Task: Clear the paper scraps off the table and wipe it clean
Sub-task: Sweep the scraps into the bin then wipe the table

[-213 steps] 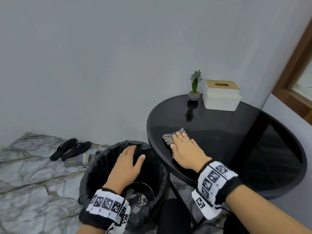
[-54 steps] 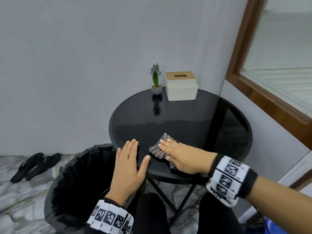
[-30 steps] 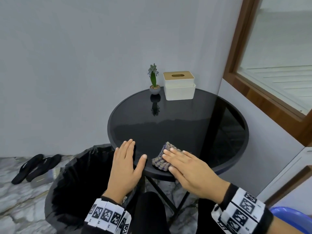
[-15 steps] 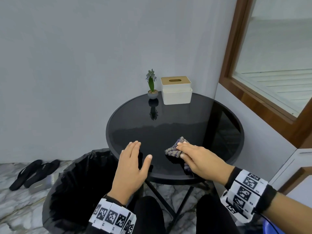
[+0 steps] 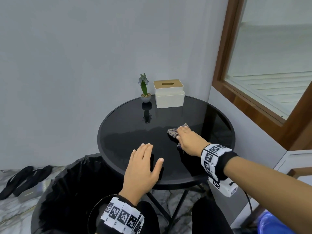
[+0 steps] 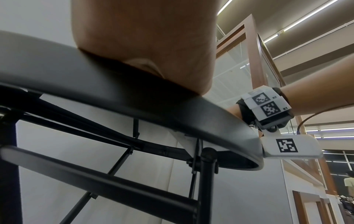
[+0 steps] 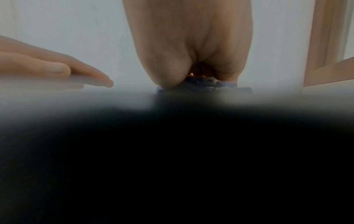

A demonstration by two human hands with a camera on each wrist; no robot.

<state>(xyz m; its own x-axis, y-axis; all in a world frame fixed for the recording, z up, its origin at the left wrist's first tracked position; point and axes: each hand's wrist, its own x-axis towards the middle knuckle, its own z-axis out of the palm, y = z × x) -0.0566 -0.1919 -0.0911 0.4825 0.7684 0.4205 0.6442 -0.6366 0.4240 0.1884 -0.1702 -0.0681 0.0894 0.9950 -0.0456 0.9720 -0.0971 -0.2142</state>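
Note:
A round black glass table (image 5: 128, 119) stands before me. My right hand (image 5: 187, 139) lies flat, fingers straight, pressing a crumpled grey checked cloth (image 5: 173, 132) onto the right middle of the top. The cloth (image 7: 203, 84) shows bunched under the palm in the right wrist view. My left hand (image 5: 143, 164) rests flat with spread fingers on the table's near edge; its palm (image 6: 145, 45) sits on the rim (image 6: 172, 109) in the left wrist view. No paper scraps show on the tabletop.
A black-lined bin (image 5: 70, 191) stands on the floor left of the table, under my left wrist. A small potted plant (image 5: 145, 88) and a white tissue box (image 5: 168, 93) sit at the table's far edge. Black sandals (image 5: 22, 179) lie far left; a wood-framed window (image 5: 263, 102) is right.
My right hand has slid the cloth from the table's near-left edge beside the left hand out toward the right middle. The left hand has stayed on the near edge.

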